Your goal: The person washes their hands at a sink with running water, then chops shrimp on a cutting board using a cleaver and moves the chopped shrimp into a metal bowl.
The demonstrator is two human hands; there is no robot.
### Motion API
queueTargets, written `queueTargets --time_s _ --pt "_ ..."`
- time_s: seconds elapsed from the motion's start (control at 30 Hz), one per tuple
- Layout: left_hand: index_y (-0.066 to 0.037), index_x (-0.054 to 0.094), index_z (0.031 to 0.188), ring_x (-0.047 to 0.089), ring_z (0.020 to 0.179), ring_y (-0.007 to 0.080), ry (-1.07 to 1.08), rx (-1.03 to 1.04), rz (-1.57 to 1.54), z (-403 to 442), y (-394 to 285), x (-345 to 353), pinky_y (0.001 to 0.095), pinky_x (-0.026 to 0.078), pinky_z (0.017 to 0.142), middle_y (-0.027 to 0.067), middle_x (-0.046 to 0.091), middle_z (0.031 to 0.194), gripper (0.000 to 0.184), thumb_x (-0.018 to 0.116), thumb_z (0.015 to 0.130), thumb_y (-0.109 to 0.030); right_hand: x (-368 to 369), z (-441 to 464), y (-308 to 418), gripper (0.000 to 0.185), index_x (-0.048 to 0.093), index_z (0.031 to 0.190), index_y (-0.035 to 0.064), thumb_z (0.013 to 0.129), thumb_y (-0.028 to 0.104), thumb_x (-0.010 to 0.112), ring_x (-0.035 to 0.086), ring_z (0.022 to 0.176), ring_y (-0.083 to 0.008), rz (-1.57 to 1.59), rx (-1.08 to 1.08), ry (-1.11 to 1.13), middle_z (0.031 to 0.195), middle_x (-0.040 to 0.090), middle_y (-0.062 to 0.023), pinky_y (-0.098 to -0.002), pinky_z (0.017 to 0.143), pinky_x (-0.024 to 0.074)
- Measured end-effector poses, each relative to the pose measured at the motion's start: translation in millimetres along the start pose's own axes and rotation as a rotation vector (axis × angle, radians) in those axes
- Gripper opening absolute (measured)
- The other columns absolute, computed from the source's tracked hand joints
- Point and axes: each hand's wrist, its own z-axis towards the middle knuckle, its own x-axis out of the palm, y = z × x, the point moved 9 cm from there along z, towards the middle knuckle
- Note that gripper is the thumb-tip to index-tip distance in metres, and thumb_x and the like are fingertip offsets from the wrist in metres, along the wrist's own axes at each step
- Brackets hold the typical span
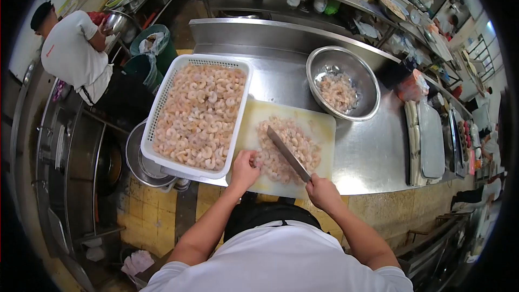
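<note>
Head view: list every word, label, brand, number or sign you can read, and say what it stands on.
No text can be read.
Red mark on the co-worker's shirt: too small to read.
Yellowish sheet at upper left: too blurred to read.

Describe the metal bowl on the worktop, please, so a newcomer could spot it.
Find the steel worktop and its pale cutting board. By the board's far right corner sits the metal bowl, holding some shrimp, round where the white basket is rectangular.
</note>
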Motion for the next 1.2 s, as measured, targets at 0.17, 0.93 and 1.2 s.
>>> queueTargets --time_s 0.17,0.93,1.2 --pt "0.000 0.069 0.116 0.067 0.085 0.0278 -0.011 -0.003 -0.016 -3.0 4.7 2.6 0.0387 0.059 0.075 0.0145 0.064 0.106 0.037 0.082 0.082 -0.005 -19.6 -6.9 6.5 0.024 0.058 0.099 -0.0011 0.102 0.022 0.058 0.067 0.077 -0.0537 0.097 0.016 -0.099 0.079 0.068 -0.0318 -0.0627 0.072 0.0533" --pt "0.002 0.067 0.121 0.066 0.087 0.0241 0.015 -0.012 -0.049 -2.4 5.9 2.1 0.0357 0.059 0.078 0.0129 0.063 0.106 0.042 0.084 0.083 -0.005 0.8 0.8 -19.3 0.026 0.058 0.097 -0.0010 0.102 0.024 0.058 0.067 0.079 -0.0537 -0.016 0.055 -0.046 0.081 0.068 -0.0317 -0.0631 0.074 0.0537" --pt "0.001 0.064 0.124 0.067 0.088 0.0243 -0.042 0.038 -0.118 -10.4 17.3 0.5 0.0356 0.059 0.079 0.0131 0.063 0.106 0.048 0.084 0.081 -0.002 -17.5 1.8 19.7 0.026 0.060 0.102 0.0010 0.103 0.027 0.058 0.068 0.079 -0.0536 0.097 -0.085 -0.099 0.080 0.069 -0.0308 -0.0629 0.074 0.0544"
